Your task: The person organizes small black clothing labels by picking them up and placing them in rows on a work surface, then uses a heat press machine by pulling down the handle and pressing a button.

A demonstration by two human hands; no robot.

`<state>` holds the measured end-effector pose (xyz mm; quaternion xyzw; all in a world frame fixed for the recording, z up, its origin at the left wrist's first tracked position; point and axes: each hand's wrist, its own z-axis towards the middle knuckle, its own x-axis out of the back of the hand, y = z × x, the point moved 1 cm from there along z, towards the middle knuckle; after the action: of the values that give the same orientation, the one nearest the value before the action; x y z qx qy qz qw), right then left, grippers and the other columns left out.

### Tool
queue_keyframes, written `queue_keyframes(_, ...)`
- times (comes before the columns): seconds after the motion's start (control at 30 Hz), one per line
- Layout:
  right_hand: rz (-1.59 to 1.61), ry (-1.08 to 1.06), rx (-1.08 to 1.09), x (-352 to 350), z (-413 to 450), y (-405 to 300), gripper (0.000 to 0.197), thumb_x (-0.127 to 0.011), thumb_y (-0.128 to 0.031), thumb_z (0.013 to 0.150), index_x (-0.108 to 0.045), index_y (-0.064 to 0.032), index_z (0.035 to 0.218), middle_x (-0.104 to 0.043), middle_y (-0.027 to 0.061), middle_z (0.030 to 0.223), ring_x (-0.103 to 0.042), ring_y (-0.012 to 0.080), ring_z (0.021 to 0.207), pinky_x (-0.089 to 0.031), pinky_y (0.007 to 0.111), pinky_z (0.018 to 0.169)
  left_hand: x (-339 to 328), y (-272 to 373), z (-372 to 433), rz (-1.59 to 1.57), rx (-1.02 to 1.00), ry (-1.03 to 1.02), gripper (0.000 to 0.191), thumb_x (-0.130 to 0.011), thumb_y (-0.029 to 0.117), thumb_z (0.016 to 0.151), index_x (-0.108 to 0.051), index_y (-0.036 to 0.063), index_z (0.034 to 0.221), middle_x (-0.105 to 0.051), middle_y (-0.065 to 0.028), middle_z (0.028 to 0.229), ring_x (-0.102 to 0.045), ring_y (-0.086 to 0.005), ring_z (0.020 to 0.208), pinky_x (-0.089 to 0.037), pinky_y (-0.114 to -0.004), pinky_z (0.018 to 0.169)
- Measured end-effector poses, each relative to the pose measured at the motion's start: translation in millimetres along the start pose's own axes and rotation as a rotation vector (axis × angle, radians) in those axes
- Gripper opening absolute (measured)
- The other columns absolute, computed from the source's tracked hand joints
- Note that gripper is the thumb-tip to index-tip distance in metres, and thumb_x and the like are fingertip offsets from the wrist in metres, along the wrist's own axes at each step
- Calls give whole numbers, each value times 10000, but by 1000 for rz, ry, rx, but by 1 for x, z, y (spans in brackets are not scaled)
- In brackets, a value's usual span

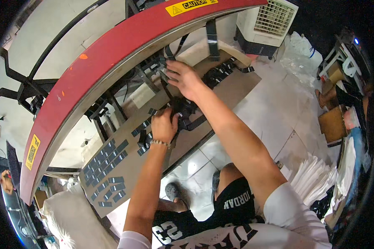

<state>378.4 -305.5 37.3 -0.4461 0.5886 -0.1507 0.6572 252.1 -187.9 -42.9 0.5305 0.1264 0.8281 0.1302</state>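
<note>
Short black strips with small white marks lie in rows on the left part of the flat grey-brown board. My left hand, with a beaded bracelet at its wrist, curls over a tangled pile of black strips mid-board. Its fingertips are partly hidden, so what it grips does not show. Slightly blurred, my right hand is above the far side of the pile, fingers extended and apart. Its fingertips are close to a black strap under the red heat press's upper part. More black strips are heaped farther right.
The red press arches over the board's far side and bears yellow caution labels. A black band hangs from it. An air cooler stands at the back right. White sheets are stacked at right; another person's leg shows beyond.
</note>
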Motion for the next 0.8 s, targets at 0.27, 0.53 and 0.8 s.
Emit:
queue_keyframes(0.27, -144, 171, -85, -4, 33, 11, 430, -699, -337, 844, -619, -113, 1202, -538, 47, 1303, -489, 234, 1206, -390, 402, 961, 32, -13, 37, -690, 297, 171, 616, -789, 399, 855, -583, -32, 1245, -701, -150, 992, -689, -257, 838, -542, -355, 715)
queue_keyframes(0.53, 0, 10, 39, -1, 33, 1, 248, -756, -249, 845, -622, -160, 1033, -645, -5, 993, -608, 141, 852, -464, 330, 729, 49, 20, 122, -1288, 507, 386, 358, -703, 276, 954, -612, 4, 1168, -689, -69, 870, -629, -131, 697, -501, -263, 596)
queue_keyframes(0.8, -183, -68, 52, -8, 28, -15, 283, -763, -219, 864, -594, -147, 1080, -663, -11, 984, -646, 123, 908, -476, 293, 746, 36, 12, 131, -1264, 404, 514, 249, -691, 209, 948, -661, -15, 1054, -706, -79, 873, -654, -149, 720, -535, -282, 582)
